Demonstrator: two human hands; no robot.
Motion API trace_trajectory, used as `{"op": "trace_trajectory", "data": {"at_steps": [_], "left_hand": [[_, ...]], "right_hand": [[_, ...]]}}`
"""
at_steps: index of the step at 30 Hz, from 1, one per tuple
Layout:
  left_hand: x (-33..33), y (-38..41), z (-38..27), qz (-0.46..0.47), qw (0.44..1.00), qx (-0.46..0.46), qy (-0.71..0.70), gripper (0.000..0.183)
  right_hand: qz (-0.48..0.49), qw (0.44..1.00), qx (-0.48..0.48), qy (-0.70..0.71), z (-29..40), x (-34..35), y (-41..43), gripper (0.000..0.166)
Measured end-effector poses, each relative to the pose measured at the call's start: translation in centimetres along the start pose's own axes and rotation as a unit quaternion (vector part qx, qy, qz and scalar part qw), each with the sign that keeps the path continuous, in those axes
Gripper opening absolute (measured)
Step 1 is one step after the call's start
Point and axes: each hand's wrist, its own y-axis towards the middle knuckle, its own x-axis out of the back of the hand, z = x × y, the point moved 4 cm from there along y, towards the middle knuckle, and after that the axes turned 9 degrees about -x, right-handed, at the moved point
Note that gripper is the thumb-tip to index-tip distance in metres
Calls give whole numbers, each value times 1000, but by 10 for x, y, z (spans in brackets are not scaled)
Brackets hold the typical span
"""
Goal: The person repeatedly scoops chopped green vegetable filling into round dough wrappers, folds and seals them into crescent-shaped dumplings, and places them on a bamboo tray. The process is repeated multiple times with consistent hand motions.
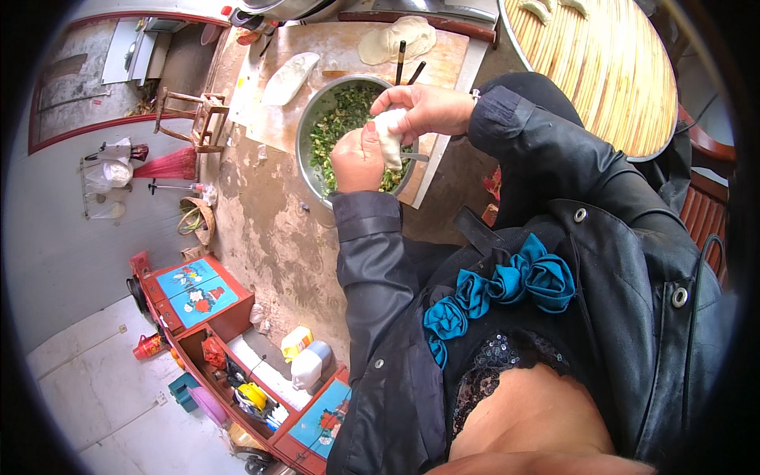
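Between my two hands, over a metal bowl of chopped green filling (305,127), is a white dough dumpling (389,139). My left hand (357,159) holds its near left side with the thumb up against the dough. My right hand (430,110) pinches its upper right edge. Dark chopsticks (401,62) and a metal utensil handle (415,157) stick out of the bowl. Behind the bowl, on a floured wooden board (338,44), lie a stack of round dough wrappers (396,40) and a long pale piece (290,78), perhaps dough.
A round slatted tray (605,71) with several dumplings (537,9) at its far edge stands at the right. Metal bowls (285,7) sit beyond the board. A wooden stool (205,122) and a red cabinet (231,309) with painted blue doors are to the left.
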Motion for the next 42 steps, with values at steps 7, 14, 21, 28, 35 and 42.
{"op": "trace_trajectory", "data": {"at_steps": [7,14,21,28,35,42], "left_hand": [[6,-3,-7,-27,998,46,-45,45],[3,2,-6,-49,991,50,-112,40],[3,5,-13,-33,997,-48,40,36],[11,1,8,-19,992,106,-65,46],[-3,4,-5,3,1000,-9,16,30],[-1,-1,-4,-19,999,37,-2,44]], "right_hand": [[-10,989,-21,146,-8,-3,2,28],[-11,998,-5,63,-6,-5,0,32],[-15,995,-9,94,-13,-8,3,35],[-5,996,-8,91,-17,-5,6,32],[-3,997,-1,77,-19,-5,7,32],[-48,996,3,73,-18,-14,6,32]]}}
